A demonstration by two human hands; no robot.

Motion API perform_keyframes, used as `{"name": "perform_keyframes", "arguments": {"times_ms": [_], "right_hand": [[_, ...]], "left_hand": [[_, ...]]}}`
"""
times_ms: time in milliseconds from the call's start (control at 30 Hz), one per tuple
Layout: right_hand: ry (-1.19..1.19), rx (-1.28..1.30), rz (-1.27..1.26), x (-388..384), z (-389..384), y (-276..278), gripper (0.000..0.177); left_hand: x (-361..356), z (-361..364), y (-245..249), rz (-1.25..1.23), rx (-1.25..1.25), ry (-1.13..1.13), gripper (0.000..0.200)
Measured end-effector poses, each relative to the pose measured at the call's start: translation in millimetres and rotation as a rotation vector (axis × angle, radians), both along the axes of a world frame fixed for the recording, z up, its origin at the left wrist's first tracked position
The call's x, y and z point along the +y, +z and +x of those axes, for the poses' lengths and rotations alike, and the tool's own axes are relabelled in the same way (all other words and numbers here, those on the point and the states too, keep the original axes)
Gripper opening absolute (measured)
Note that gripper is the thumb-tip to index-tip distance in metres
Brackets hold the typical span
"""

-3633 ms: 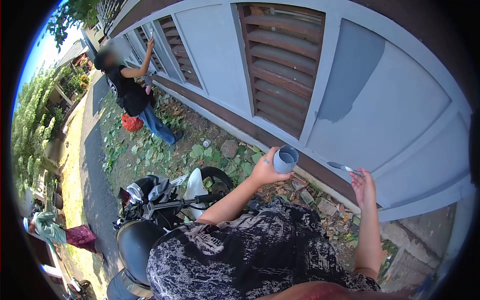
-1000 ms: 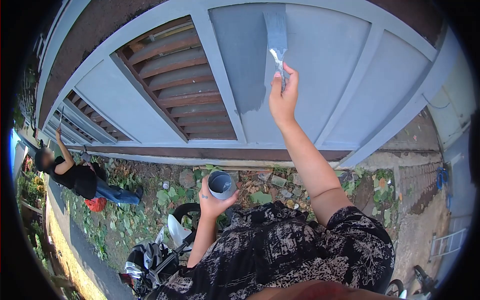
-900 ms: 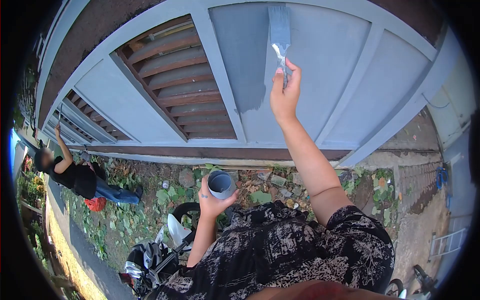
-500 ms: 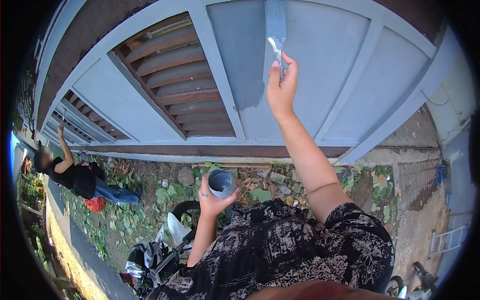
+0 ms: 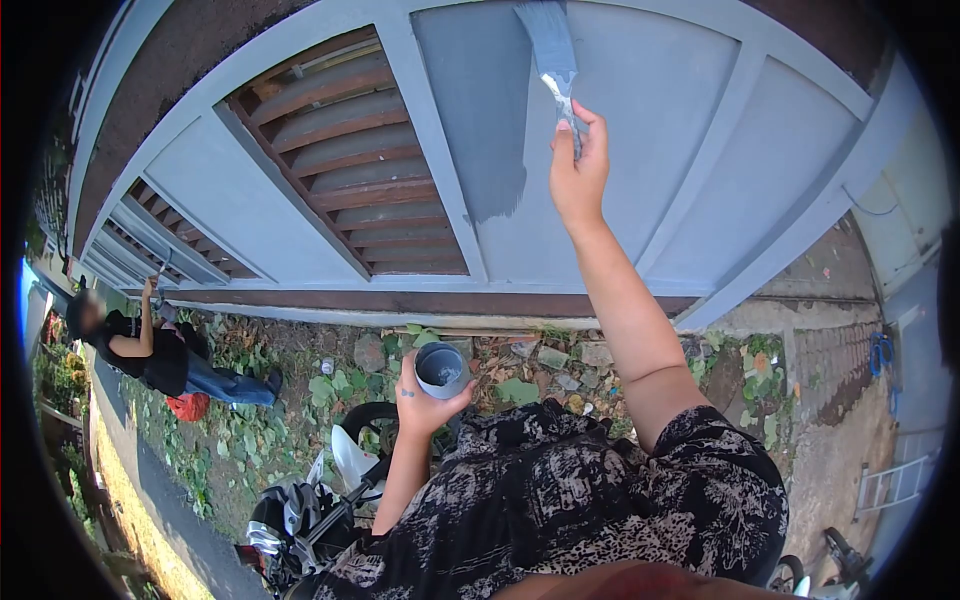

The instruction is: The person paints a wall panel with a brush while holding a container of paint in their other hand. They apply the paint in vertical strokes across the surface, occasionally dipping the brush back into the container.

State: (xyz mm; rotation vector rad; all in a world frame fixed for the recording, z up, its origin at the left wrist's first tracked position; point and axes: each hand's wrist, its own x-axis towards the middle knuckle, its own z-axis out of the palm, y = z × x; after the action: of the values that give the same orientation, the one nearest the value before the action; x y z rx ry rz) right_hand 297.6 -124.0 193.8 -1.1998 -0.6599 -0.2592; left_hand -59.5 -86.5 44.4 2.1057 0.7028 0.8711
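My right hand (image 5: 580, 165) is raised and closed around the handle of a wide paintbrush (image 5: 550, 45). Its grey-blue bristles press against the wall panel (image 5: 630, 110) near the top, bent toward the left. A darker, wet-looking patch of grey paint (image 5: 475, 130) covers the panel's left part and ends in a ragged lower edge. Low in front of my body, my left hand (image 5: 425, 400) is wrapped round a cup (image 5: 442, 369) with grey paint inside. Paint smudges mark that hand near the wrist.
Left of the panel is a brown louvred vent (image 5: 350, 150). Another person (image 5: 150, 350) stands farther left, one arm raised to the wall. A motorcycle (image 5: 310, 520) is parked at lower left. Leafy plants and stones (image 5: 550, 355) line the wall's foot; a ladder (image 5: 895, 485) is at right.
My right hand and the paintbrush have shifted slightly right and down, and the bristles now splay left. The other person's raised arm has come lower. My left hand with the cup has barely moved.
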Motion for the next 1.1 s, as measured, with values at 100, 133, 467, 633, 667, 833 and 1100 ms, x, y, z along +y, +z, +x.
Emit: {"name": "perform_keyframes", "arguments": {"times_ms": [100,133,467,633,667,833,1100], "right_hand": [[-0.014,0.023,0.033,-7,4,6,0.031],[-0.01,0.059,0.044,-9,3,8,0.032],[-0.033,0.021,0.107,19,-14,0,0.032],[-0.009,0.037,0.098,27,-17,-1,0.03],[-0.009,0.036,0.097,27,-15,-3,0.03],[-0.048,0.071,0.024,22,-10,-18,0.029],[-0.092,0.133,-0.051,15,-27,-45,0.029]], "left_hand": [[-3,4,3,-0.008,-0.01,-0.009,0.074],[-3,5,4,-0.004,-0.012,-0.015,0.074],[-3,6,6,0.073,0.003,-0.037,0.083],[-3,4,7,0.073,-0.001,-0.036,0.083],[-3,3,7,0.072,-0.001,-0.036,0.083],[-3,1,7,0.069,-0.001,-0.047,0.083],[-2,2,5,0.077,0.001,-0.059,0.084]]}}
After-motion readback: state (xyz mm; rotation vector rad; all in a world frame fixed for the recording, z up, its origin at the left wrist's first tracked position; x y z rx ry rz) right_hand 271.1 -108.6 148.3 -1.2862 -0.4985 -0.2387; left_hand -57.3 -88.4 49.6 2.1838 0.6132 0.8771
